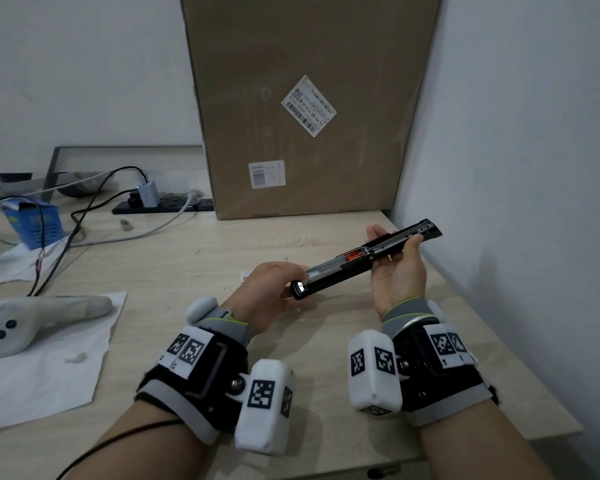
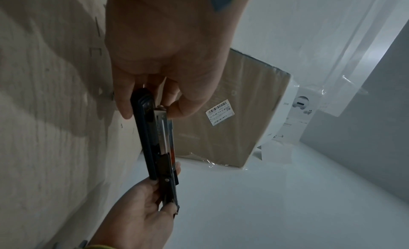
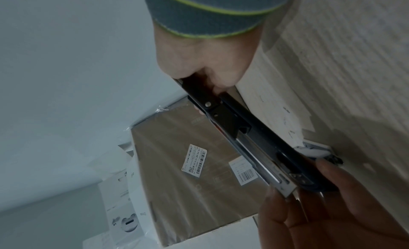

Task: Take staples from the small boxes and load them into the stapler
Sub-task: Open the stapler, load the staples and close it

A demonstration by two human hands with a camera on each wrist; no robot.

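Spanning both hands above the desk (image 1: 194, 244): one long black stapler (image 1: 364, 259), opened out flat, held clear of the surface.

Left hand (image 1: 267, 292): grasping the stapler's near end, fingertips (image 2: 175, 109) pinching the metal tip of the magazine rail, remaining fingers curled along the black base.

Right hand (image 1: 399, 268): palm up, cradling the far half, thumb and fingers wrapped round the body near the hinge pin.

Stapler detail: silver staple channel exposed along the top; orange pusher block (image 1: 352, 255) sits between the two grips, nearer the right hand. Whether staples lie in the channel cannot be told.

Small staple box (image 1: 246, 274): white with red, on the desk just beyond the left hand, mostly hidden by it.

Beyond both grips: large cardboard carton (image 1: 309, 105) upright against the wall. Left of the left hand: white paper sheet (image 1: 49, 368) bearing a grey controller (image 1: 32, 322); farther off, blue box (image 1: 32, 223), power strip (image 1: 163, 205), cables.
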